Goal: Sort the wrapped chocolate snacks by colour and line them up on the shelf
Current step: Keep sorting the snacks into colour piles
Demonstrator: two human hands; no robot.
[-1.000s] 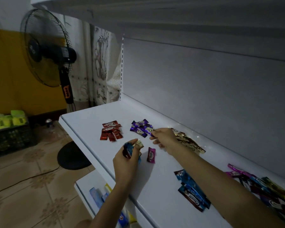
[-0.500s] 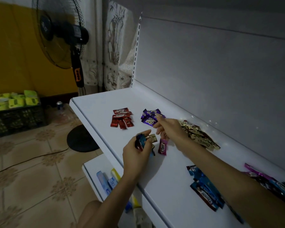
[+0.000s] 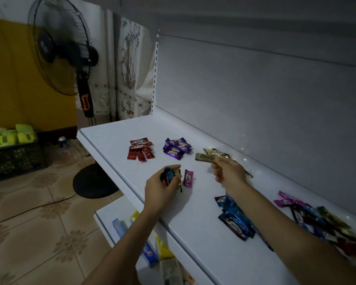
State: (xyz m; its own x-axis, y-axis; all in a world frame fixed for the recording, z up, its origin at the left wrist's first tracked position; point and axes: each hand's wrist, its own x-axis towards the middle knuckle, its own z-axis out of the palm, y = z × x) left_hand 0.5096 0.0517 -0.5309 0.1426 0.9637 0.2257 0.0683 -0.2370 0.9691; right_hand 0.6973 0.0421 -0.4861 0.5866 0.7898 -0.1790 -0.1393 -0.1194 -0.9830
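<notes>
Red group (image 3: pixel 141 150), purple group (image 3: pixel 177 149), gold group (image 3: pixel 219 153) and blue group (image 3: pixel 235 222) laid on shelf (image 3: pixel 115 138). Mixed pile (image 3: pixel 317 221) unsorted. Gold snack (image 3: pixel 203 157) pinched in right hand (image 3: pixel 229 174); several snacks gripped in left hand (image 3: pixel 161 189).

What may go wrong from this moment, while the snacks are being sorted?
1. The left hand grips several snacks near the front edge of the shelf; one may slip to the floor.
2. The right forearm crosses over the blue pile; pulling back may scatter it.
3. The right hand pinches a gold snack by one end; it may drop short of the gold pile.
</notes>
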